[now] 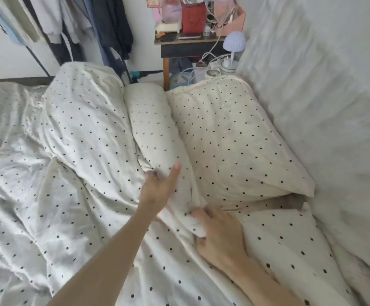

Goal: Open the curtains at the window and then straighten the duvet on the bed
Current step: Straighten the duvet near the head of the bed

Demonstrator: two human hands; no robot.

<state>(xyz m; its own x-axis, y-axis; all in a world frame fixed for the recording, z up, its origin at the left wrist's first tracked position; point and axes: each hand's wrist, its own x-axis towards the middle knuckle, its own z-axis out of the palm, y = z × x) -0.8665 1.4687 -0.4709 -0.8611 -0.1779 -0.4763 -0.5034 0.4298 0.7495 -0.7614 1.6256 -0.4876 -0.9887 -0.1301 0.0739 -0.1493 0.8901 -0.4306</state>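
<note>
A cream duvet (73, 151) with small black dots lies rumpled across the bed, bunched into a thick fold at the middle. My left hand (159, 186) pinches that fold from the left, thumb up and fingers tucked into the cloth. My right hand (219, 233) grips the duvet's edge just below and to the right, fingers curled over a rolled hem. A matching dotted pillow (235, 140) lies beyond my hands against the wall. No window or curtain is in view.
A white cloth-covered wall (323, 107) runs along the bed's right side. At the head stands a cluttered bedside table (186, 49) with a small lamp (233, 47) and cables. Clothes hang on a rack (73, 25) at the back left.
</note>
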